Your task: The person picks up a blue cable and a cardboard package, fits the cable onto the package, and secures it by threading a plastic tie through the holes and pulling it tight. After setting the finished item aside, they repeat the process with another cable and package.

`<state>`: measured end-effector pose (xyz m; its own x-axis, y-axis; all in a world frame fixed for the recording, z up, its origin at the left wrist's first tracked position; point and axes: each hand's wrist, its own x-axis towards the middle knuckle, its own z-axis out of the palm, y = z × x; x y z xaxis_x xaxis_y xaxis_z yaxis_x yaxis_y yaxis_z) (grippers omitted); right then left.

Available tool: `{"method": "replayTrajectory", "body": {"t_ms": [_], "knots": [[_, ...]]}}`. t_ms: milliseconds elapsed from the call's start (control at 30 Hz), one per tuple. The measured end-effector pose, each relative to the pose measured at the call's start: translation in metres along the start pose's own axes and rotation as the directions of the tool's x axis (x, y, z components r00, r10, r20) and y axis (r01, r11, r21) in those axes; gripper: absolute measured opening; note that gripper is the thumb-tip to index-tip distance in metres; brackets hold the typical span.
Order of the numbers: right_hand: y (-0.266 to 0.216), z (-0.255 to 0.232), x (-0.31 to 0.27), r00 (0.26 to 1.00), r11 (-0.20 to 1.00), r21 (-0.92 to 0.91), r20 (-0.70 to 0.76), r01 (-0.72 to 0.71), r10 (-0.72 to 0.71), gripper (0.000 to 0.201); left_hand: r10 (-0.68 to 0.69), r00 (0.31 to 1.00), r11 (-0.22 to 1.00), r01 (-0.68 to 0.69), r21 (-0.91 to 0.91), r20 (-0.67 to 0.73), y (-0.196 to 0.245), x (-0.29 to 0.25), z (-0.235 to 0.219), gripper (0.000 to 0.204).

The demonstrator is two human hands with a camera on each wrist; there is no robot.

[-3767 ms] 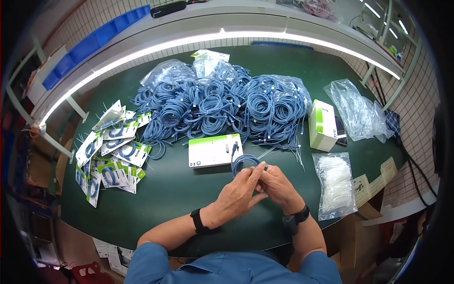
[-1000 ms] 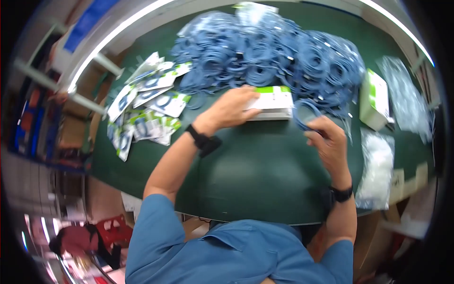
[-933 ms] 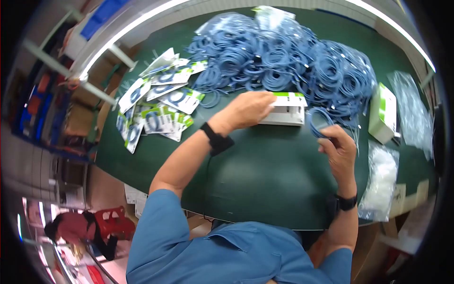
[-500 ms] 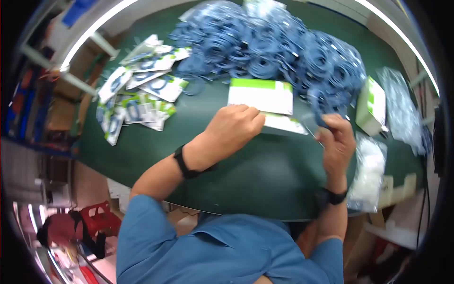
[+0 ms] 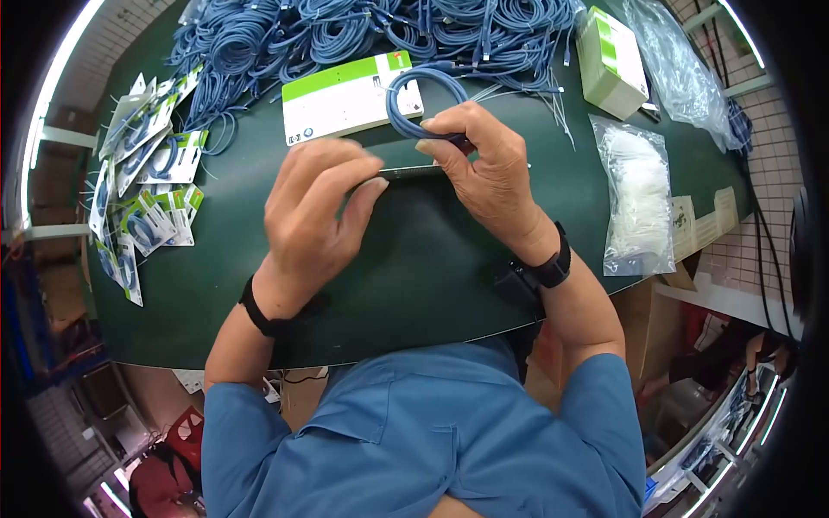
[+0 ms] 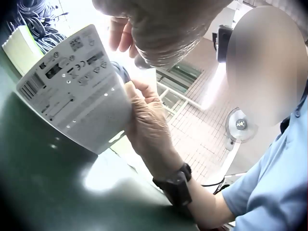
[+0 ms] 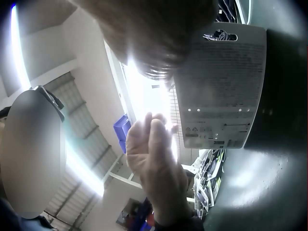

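Observation:
My right hand (image 5: 488, 173) pinches a coil of blue cable (image 5: 394, 104) between thumb and fingers, above the front edge of a white and green carton (image 5: 341, 102). The same hand holds a packaging card (image 6: 79, 96), seen edge-on in the head view. In the left wrist view the card's printed back shows, with a barcode and a hang slot by the right fingers. My left hand (image 5: 315, 203) is raised at the card's other end, fingers bent loosely, thumb and fingertips right by its edge. In the right wrist view the left hand (image 7: 159, 161) shows beside the card, nothing gripped.
A heap of blue cable coils (image 5: 345, 34) lies along the back. Carded cables (image 5: 142, 216) pile at the left. At the right are an upright carton (image 5: 611, 73), a bag of white ties (image 5: 637, 198), crumpled clear plastic (image 5: 682, 69) and loose ties (image 5: 557, 116).
The left hand has left the carton, where it drew out a card. That card now stands edge-on in the right hand beside the coil, and both hands have come together.

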<state>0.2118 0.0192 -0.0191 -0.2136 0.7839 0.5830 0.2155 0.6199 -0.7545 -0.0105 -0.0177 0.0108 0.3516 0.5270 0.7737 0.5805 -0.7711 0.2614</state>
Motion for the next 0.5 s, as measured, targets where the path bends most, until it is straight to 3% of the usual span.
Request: {"method": "replayTrajectory", "body": {"t_ms": [33, 67, 100, 133, 167, 200, 267, 400, 500], "knots": [[0.0, 0.0, 0.0, 1.0, 1.0, -0.012, 0.003, 0.025, -0.025, 0.022, -0.005, 1.0, 1.0, 0.005, -0.004, 0.011, 0.009, -0.006, -0.003, 0.024], [0.0, -0.001, -0.001, 0.999, 0.998, -0.024, 0.009, 0.051, -0.051, 0.021, -0.329, 0.933, 0.884, 0.358, -0.301, 0.144, 0.024, -0.016, -0.008, 0.027], [0.0, 0.0, -0.002, 0.997, 0.996, -0.036, 0.017, 0.078, -0.077, 0.021, -0.555, 0.753, 0.569, 0.654, -0.498, 0.354, 0.04, -0.025, -0.014, 0.03], [0.001, 0.001, -0.004, 0.997, 0.997, -0.033, 0.02, 0.07, -0.07, 0.021, -0.631, 0.501, 0.128, 0.821, -0.557, 0.593, 0.048, -0.03, -0.015, 0.033], [0.002, 0.001, -0.005, 0.993, 0.993, -0.026, 0.026, 0.112, -0.111, 0.021, -0.634, 0.495, 0.122, 0.823, -0.555, 0.594, 0.048, -0.031, -0.012, 0.033], [0.003, 0.002, -0.005, 0.987, 0.988, -0.018, 0.033, 0.157, -0.156, 0.022, -0.64, 0.375, -0.162, 0.787, -0.595, 0.67, 0.045, -0.031, -0.007, 0.033], [0.002, 0.004, -0.007, 0.979, 0.98, -0.004, 0.047, 0.2, -0.199, 0.022, -0.538, 0.173, -0.664, 0.517, -0.541, 0.825, 0.04, -0.031, 0.001, 0.034], [-0.006, 0.001, -0.009, 0.952, 0.959, -0.012, 0.122, 0.283, -0.28, 0.022, -0.544, 0.149, -0.693, 0.474, -0.543, 0.826, 0.032, -0.039, 0.004, 0.033], [-0.014, -0.007, -0.003, 0.934, 0.978, -0.037, 0.306, 0.206, -0.185, 0.023, -0.582, 0.164, -0.644, 0.505, -0.574, 0.797, 0.025, -0.046, 0.008, 0.032]]}}
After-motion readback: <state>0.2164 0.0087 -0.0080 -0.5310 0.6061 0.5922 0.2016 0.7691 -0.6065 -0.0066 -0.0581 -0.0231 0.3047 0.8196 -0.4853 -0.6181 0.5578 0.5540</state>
